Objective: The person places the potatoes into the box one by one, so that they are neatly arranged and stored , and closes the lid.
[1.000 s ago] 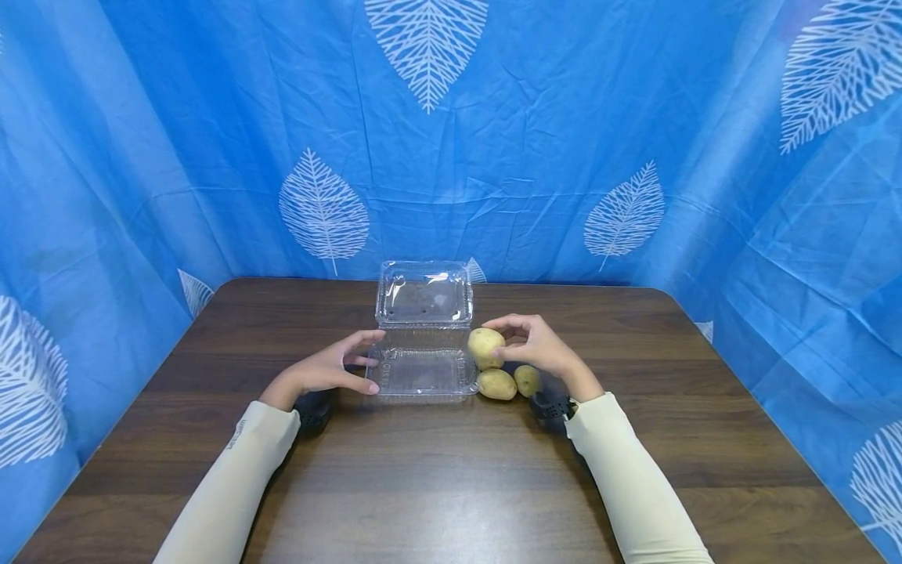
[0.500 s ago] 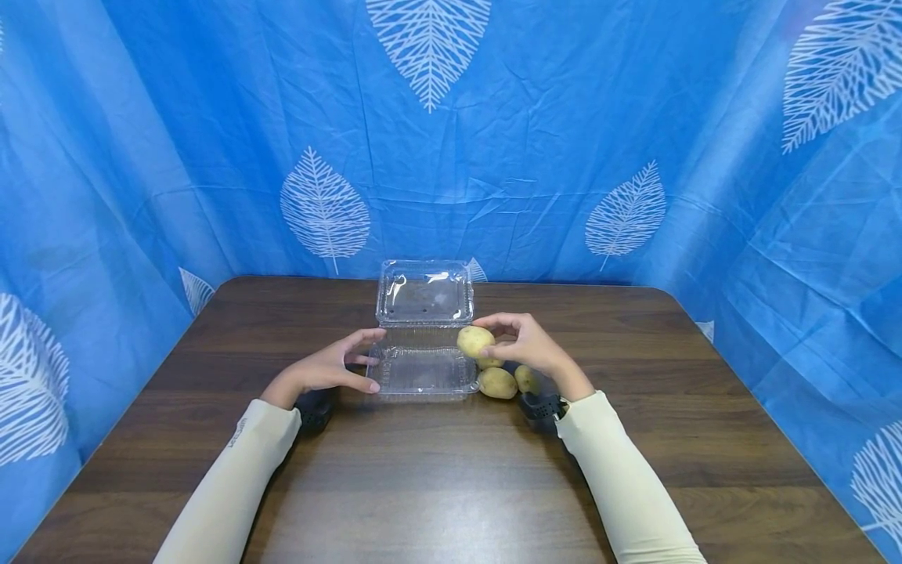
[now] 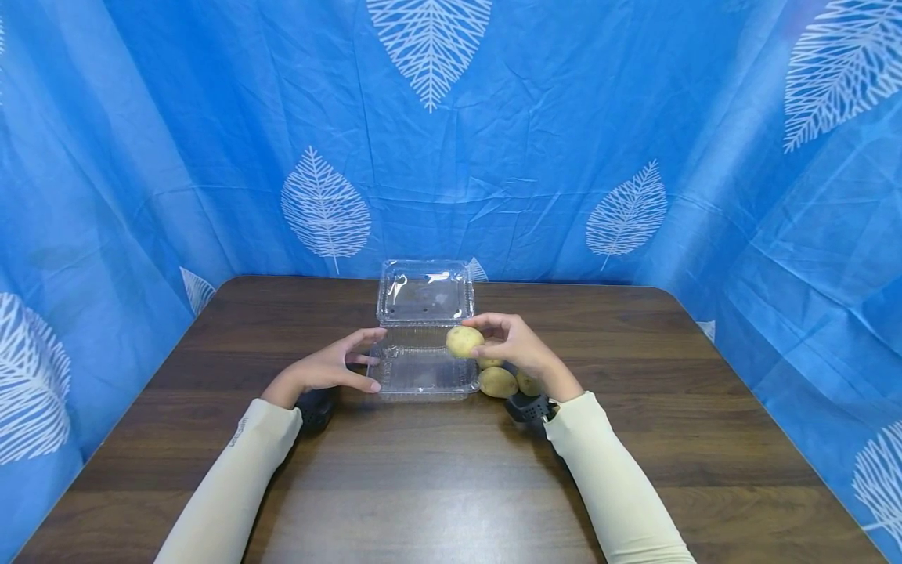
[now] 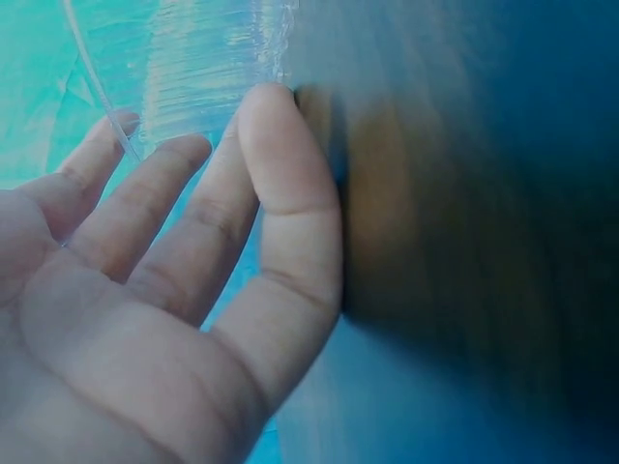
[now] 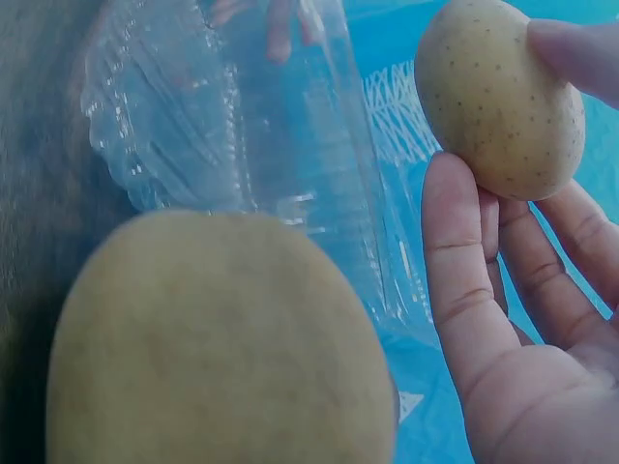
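My right hand (image 3: 524, 348) pinches a pale yellow potato (image 3: 463, 342) between thumb and fingertips, over the right side of a clear plastic clamshell container (image 3: 426, 389). Small dark specks dot the skin of the held potato (image 5: 498, 101) in the right wrist view. Hinged up at the back stands the container's lid (image 3: 425, 294), and its base has nothing in it. My left hand (image 3: 326, 368) has its fingers spread along the base's left side, thumb at the front corner. The left wrist view shows these fingers (image 4: 285, 164) extended against the clear wall.
Beside the container's right side lie more potatoes: one in front (image 3: 497, 383), one behind the right wrist (image 3: 528, 384), and one partly hidden under the right hand (image 3: 489, 363). The brown wooden table (image 3: 395, 486) ends at a blue leaf-print curtain (image 3: 451, 188).
My right hand has lifted the potato from the pile and carried it left, over the container's right edge. The left hand and the container have kept their places.
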Demonstrator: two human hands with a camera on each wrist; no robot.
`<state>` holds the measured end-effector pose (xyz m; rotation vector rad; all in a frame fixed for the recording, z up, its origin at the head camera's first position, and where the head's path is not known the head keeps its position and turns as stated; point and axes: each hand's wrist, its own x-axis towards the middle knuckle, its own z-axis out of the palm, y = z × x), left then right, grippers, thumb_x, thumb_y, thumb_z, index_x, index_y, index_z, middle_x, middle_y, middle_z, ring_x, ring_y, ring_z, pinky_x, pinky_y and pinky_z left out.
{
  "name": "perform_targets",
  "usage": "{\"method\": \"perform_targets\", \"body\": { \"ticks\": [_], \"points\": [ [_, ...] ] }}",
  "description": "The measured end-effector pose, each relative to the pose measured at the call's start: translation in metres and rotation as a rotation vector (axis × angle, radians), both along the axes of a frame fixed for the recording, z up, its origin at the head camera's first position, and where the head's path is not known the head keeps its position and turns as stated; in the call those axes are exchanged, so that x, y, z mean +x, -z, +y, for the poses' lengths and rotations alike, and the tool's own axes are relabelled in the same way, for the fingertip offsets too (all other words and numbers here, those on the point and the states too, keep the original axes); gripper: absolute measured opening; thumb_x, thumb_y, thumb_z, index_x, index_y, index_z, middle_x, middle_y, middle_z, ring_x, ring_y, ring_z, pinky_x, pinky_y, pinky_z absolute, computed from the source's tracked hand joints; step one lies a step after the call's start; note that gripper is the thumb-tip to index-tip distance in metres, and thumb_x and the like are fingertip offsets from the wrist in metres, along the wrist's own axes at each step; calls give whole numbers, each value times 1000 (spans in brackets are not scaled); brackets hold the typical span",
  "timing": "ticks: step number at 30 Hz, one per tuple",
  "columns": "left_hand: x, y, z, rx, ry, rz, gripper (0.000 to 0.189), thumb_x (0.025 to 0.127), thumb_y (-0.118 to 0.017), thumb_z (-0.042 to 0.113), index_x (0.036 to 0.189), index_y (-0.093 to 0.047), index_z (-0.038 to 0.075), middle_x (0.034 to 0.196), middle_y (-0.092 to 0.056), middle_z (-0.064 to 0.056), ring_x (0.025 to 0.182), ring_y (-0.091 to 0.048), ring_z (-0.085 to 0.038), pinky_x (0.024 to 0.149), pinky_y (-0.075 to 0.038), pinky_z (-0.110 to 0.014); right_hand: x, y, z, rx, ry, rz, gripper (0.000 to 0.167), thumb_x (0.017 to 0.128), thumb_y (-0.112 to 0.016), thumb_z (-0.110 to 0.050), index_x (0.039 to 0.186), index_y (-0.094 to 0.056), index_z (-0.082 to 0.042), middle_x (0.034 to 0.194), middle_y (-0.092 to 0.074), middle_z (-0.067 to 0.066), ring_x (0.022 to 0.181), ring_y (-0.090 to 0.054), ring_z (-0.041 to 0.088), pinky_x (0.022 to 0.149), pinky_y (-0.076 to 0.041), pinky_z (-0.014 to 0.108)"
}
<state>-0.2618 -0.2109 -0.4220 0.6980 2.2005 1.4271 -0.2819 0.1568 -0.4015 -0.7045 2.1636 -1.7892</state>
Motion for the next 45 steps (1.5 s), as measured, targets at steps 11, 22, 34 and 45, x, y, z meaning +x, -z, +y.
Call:
{"method": "perform_targets", "body": {
  "ticks": [11,22,34,45],
  "points": [
    [-1,1,-1,-2,-4,-18,105,92,-85,21,169,-17,-3,174,-15,-34,150,-41,-55,115,-42,-71,3,2,-15,15,28,-59,55,88,-81,-6,139,-67,5,126,-72,12,108,-67,21,87,-58,28],
    [-1,0,0,0,-4,-17,107,92,-85,21,169,-16,-3,174,-15,-34,150,-41,-55,116,-41,-70,0,4,-29,0,-44,-7,54,88,-77,3,139,-63,13,131,-70,20,106,-68,17,89,-59,27],
    [-2,0,0,2,-6,-17,107,91,-86,21,169,-16,-3,174,-14,-34,150,-41,-55,117,-40,-71,0,5,-38,-1,-49,-19,55,87,-77,5,139,-62,14,129,-70,21,103,-68,18,89,-58,27],
    [-1,1,1,1,-9,-19,107,91,-86,21,169,-16,-3,174,-15,-34,150,-42,-55,116,-40,-71,2,1,-47,49,-50,-22,54,89,-79,3,140,-64,10,134,-68,24,103,-69,20,90,-59,30]
  ]
}}
